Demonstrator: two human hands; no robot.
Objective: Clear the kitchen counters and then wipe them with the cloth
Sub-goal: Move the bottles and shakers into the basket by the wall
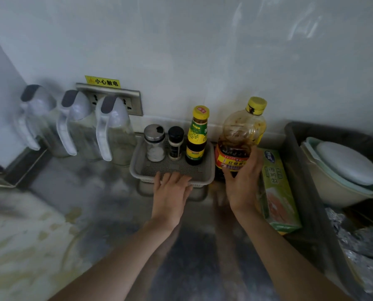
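A person stood at the stained steel counter [72,203] with both bare arms stretched towards its back edge, the hands apart and each on a different thing. The left hand [172,190] lay over the near rim of a grey perforated tray [209,170], fingers reaching just inside; whether they gripped the rim or only rested there could not be told. The right hand [242,181] was wrapped around the lower body of a large yellow-capped bottle [239,131] with a red label, which stood upright just right of the tray. Inside the tray, along its far side, stood a glass shaker [154,143] with a metal top, a small dark-capped jar [176,143] and a dark sauce bottle [197,135] with a yellow cap, side by side. A green box [278,192] lay flat just beyond the right hand, against a dark bin [298,170] at the counter's right edge that held stacked pale bowls [341,177] and crumpled foil [365,246]. Towards the back left corner three clear canisters [113,131] with grey lids and handles stood in a row before a wall socket [135,103], a yellow warning sticker [103,81] fixed above it.
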